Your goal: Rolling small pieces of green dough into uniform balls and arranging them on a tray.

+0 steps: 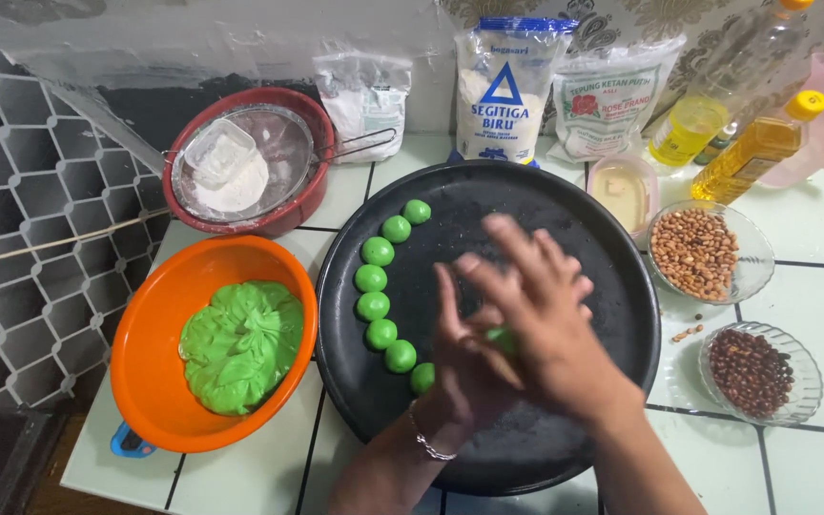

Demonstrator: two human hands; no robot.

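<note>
We are pressing a green dough piece [501, 337] between our left hand [464, 367] and right hand [550, 319], both palms clamped together on it, above the black tray [584, 229].

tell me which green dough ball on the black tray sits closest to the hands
The last ball at the near end of the curved row on the black tray. It lies right beside the left hand, partly hidden by it; the other balls curve away toward the far rim.

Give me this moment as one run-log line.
hands: left hand and right hand pressed around green dough piece | over: black tray | tray: dough balls in arc
</note>
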